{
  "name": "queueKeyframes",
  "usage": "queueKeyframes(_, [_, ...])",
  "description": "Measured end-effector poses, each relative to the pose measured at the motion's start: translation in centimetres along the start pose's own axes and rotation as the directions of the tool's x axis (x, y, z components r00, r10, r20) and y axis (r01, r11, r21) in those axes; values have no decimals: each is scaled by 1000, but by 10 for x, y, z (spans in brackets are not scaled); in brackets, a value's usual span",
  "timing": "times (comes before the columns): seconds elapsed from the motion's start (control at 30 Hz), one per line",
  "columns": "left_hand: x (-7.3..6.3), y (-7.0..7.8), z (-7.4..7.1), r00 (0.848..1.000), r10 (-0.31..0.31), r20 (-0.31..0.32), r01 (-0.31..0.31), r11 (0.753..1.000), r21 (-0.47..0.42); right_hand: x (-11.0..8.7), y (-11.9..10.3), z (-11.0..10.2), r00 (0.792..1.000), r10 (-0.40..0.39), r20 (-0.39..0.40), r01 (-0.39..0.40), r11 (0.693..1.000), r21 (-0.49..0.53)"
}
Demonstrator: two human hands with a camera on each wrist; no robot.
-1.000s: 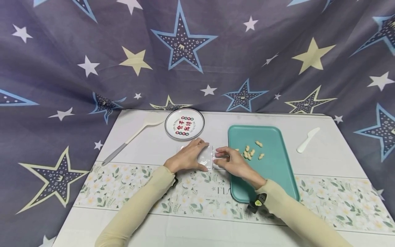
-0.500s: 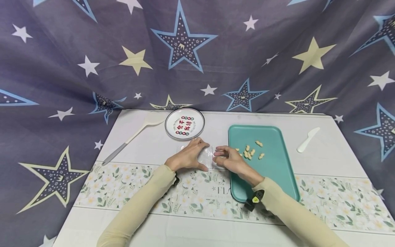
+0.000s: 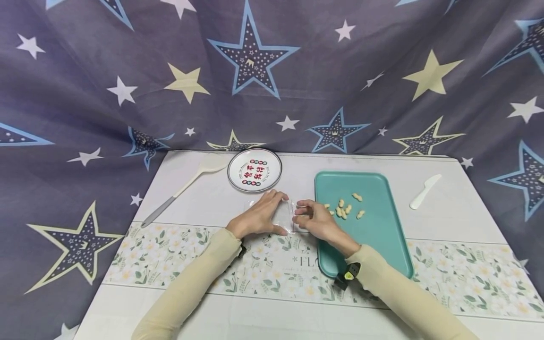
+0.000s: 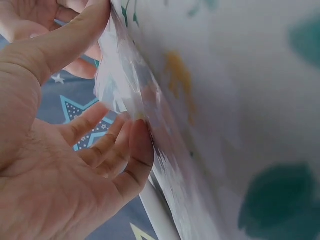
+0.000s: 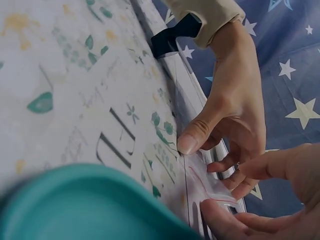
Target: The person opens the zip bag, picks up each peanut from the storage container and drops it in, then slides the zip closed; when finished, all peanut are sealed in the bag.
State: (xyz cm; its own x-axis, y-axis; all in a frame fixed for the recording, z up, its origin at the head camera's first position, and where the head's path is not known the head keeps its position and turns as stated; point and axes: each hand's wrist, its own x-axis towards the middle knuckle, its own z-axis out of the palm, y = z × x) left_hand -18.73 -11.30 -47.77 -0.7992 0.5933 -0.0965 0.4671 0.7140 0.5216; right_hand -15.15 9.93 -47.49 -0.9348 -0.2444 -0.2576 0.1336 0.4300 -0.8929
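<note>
A small clear zip bag [image 3: 282, 218] lies flat on the table, a thin red line along its mouth showing in the right wrist view. My left hand [image 3: 258, 216] arches over the bag's left part, thumb and fingers spread and resting on its near and far sides. At the mouth, on the right, my right hand [image 3: 321, 223] pinches the bag's edge [image 5: 216, 192] between thumb and fingers. The left wrist view shows the left fingertips [image 4: 141, 132] touching the crinkled plastic. Part of the bag is hidden under the left hand.
A teal tray [image 3: 374, 236] with several peanuts [image 3: 341, 212] sits right of the bag, partly beneath the right wrist. Behind the left hand is a round plate [image 3: 272, 177]. A long-handled spatula [image 3: 185, 187] lies left, a white knife [image 3: 425, 191] far right.
My right wrist has shifted slightly left, while its fingers make small movements at the bag's mouth. The left hand stays in place on the bag.
</note>
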Motion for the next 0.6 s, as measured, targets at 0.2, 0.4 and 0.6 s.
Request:
queueKeyframes(0.2, [-4, 3, 1, 1000, 8, -19, -8, 1000, 12, 0, 0, 1, 1000, 7, -1, -7, 999, -32])
queueKeyframes(0.4, [-7, 4, 1, 999, 24, -40, -23, 999, 30, 5, 1, 3, 1000, 21, -15, -22, 999, -45])
queueKeyframes(0.6, [-8, 4, 1, 998, 26, -58, -23, 999, 43, 12, 0, 4, 1000, 11, -23, -12, 1000, -29])
